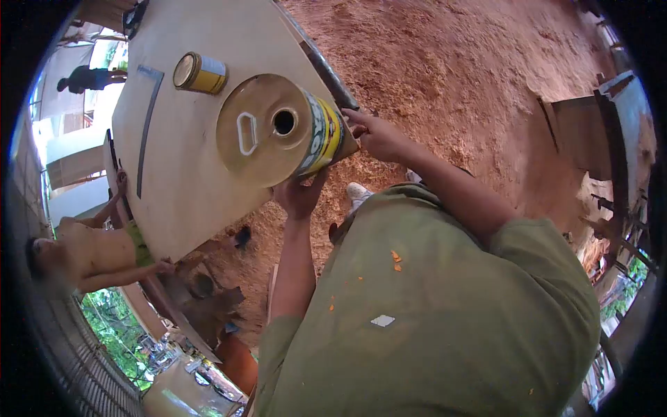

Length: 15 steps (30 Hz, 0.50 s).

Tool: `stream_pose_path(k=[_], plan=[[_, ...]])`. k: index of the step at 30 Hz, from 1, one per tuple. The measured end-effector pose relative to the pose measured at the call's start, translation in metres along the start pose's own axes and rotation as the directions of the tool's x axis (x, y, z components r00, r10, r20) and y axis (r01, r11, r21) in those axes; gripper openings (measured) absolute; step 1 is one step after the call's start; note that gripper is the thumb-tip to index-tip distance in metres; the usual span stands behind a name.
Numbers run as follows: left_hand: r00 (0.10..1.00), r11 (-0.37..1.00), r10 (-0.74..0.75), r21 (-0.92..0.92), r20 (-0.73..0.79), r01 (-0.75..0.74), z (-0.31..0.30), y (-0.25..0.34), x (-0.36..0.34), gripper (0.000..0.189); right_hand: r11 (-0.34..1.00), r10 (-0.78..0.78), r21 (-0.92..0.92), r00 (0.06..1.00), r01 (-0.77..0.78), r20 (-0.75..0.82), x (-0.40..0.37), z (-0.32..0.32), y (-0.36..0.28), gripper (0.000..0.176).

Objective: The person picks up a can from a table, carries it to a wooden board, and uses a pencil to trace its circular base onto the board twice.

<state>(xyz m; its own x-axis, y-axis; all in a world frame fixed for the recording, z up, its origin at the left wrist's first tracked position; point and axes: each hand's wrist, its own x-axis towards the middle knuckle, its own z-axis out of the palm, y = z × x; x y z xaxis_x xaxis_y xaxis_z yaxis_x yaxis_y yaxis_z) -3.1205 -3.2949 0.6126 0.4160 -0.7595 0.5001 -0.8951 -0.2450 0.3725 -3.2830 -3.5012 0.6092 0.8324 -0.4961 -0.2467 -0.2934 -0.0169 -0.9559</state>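
A large round metal can (264, 132) with a yellow and dark label stands near the corner of a big pale board (180, 153). Its top shows a wire-like handle and a round open hole. My left hand (300, 198) grips the can's lower side, the thumb showing and the other fingers partly hidden behind it. On the can's other side is my right hand (375, 135), close to the board corner. Its index finger is stretched out toward the base of the can and the other fingers are bent; nothing shows in it.
A small paint can (200, 73) and a dark carpenter's square (148, 125) lie on the board. Along one edge runs a dark pipe (330, 73). Another person (97, 247) stands at the far side, hands by the board's edge. Reddish dirt (431, 62) covers the ground.
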Motion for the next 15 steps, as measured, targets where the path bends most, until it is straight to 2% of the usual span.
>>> stream_pose_path(k=[2, 3, 4, 5, 6, 9, 10, 12, 15], plan=[[0.996, 0.994, 0.071, 0.085, -0.055, -0.066, -0.002, 0.003, 0.002, 0.037, 0.999, -0.007, -0.045, 1.0, 0.007, 0.009, -0.002, 0.003, -0.003, 0.078], [0.996, 0.995, 0.066, 0.083, -0.066, -0.06, -0.005, 0.005, 0.002, 0.037, 0.996, -0.01, -0.084, 1.0, 0.011, 0.012, -0.003, 0.004, -0.006, 0.078], [0.999, 0.995, 0.041, 0.093, -0.011, -0.04, -0.008, 0.008, 0.002, 0.036, 0.995, -0.014, -0.095, 1.0, 0.015, 0.016, -0.005, 0.004, -0.008, 0.078], [0.999, 0.994, 0.015, 0.104, 0.045, -0.02, -0.01, 0.008, 0.002, 0.036, 1.0, 0.019, -0.025, 1.0, -0.018, 0.017, -0.011, 0.003, -0.021, 0.078], [0.999, 0.995, 0.011, 0.101, 0.036, -0.015, -0.008, 0.004, -0.001, 0.036, 0.998, 0.052, 0.045, 0.998, -0.053, 0.019, -0.014, 0.003, -0.028, 0.079], [0.999, 0.998, 0.028, 0.051, -0.03, -0.026, -0.004, 0.001, -0.005, 0.039, 1.0, -0.005, 0.024, 1.0, 0.005, -0.031, 0.0, 0.014, 0.01, 0.079], [1.0, 0.996, -0.015, 0.089, -0.028, 0.017, -0.006, 0.008, -0.002, 0.041, 1.0, -0.006, 0.016, 1.0, 0.007, -0.031, -0.001, 0.013, 0.014, 0.079], [0.998, 0.991, -0.057, 0.121, -0.031, 0.061, -0.006, 0.01, 0.002, 0.044, 0.993, 0.111, 0.041, 0.994, -0.11, -0.01, -0.008, 0.01, -0.004, 0.076], [0.998, 0.998, -0.044, 0.05, -0.041, 0.046, -0.003, 0.008, 0.003, 0.049, 0.998, 0.062, -0.024, 0.998, -0.062, -0.034, -0.004, 0.014, 0.005, 0.078]])
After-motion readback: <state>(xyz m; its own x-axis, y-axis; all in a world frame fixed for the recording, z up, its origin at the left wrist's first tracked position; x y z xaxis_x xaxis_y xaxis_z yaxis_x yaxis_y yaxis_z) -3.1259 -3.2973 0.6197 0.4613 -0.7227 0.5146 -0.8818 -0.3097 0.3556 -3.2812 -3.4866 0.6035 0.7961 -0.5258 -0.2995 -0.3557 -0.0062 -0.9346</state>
